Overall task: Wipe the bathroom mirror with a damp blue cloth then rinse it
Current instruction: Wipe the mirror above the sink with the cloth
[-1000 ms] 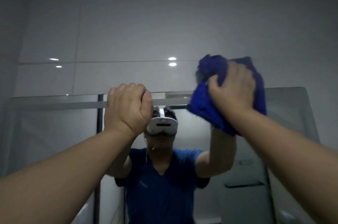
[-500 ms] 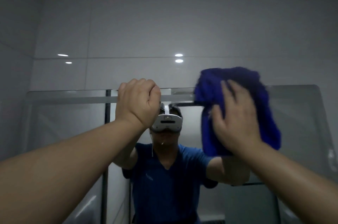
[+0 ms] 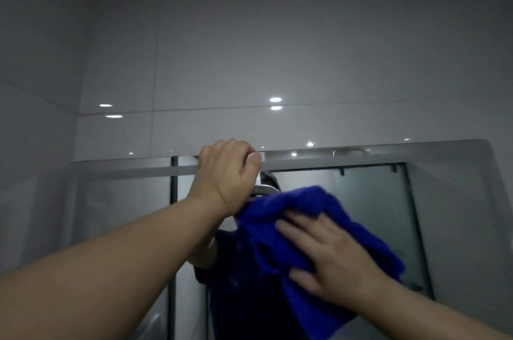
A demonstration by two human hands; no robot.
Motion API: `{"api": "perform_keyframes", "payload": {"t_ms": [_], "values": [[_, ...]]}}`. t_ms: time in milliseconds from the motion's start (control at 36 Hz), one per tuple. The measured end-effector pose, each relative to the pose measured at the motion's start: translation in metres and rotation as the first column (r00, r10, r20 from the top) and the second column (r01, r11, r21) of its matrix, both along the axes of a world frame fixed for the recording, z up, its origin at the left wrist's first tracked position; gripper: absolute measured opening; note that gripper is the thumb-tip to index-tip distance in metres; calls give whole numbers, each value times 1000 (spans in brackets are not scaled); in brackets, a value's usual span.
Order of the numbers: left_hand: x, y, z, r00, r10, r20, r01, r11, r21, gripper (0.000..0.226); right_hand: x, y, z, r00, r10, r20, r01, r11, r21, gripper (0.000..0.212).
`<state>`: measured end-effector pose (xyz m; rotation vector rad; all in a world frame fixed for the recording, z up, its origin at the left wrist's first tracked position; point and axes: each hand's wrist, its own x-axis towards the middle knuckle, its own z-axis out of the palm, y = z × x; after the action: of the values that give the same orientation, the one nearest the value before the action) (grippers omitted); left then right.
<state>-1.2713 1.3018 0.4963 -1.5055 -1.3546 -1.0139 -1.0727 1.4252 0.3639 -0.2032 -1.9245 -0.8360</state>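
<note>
Against the mirror [image 3: 374, 201], right hand [image 3: 333, 253] flat-fingered on blue cloth [image 3: 277, 228], left hand [image 3: 224, 178] seemingly gripping top edge

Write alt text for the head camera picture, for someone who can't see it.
A person's right hand presses a blue cloth flat against a bathroom mirror. The left hand curls over the mirror's top edge, below a grey tiled wall.

The mirror [image 3: 449, 201] hangs on the tiled wall [image 3: 249, 48], which rises above it. At the mirror's top edge, left of its middle, sits the left hand [image 3: 226, 181], fingers curled over the rim. Below and right of that hand, the cloth [image 3: 280, 231] lies against the mirror's face, with the right hand [image 3: 330, 256] flat on it.
</note>
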Motion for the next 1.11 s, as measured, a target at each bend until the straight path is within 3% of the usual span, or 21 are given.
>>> {"api": "perform_keyframes", "payload": {"t_ms": [56, 139, 222, 278, 417, 667, 889, 1028, 1111], "values": [[0, 0, -1, 1000, 2, -13, -2, 1000, -6, 49, 17, 8, 32, 975, -44, -219, 26, 996, -83, 79], [-2, 5, -3, 998, 49, -24, -48, 998, 34, 51, 39, 16, 77, 843, -186, -504, 60, 965, -257, 72], [-3, 10, -5, 997, 74, -32, -72, 995, 72, 46, 44, 11, 101, 725, -311, -615, 8, 896, -444, 67], [-3, 12, -6, 994, 92, -50, -87, 991, 100, 43, 33, 5, 96, 709, -336, -620, 23, 890, -456, 67], [-3, 17, -10, 989, 137, -59, -127, 980, 151, 36, 12, -4, 77, 782, -352, -513, 135, 901, -412, 68], [3, 19, -11, 984, 181, -4, -177, 966, 187, 25, 33, -13, 130, 767, -477, -428, 382, 877, -293, 49], [6, 15, -13, 976, 219, -20, -212, 960, 183, 14, 72, 11, 124, 825, -394, -406, 344, 919, -194, 43], [5, 14, -11, 974, 228, -17, -221, 958, 185, 15, 135, 46, 131, 654, -434, -620, 238, 895, -377, 33], [7, 14, -13, 979, 202, -14, -197, 965, 173, 21, 173, 63, 126, 593, -516, -618, 292, 853, -432, 34]]}}
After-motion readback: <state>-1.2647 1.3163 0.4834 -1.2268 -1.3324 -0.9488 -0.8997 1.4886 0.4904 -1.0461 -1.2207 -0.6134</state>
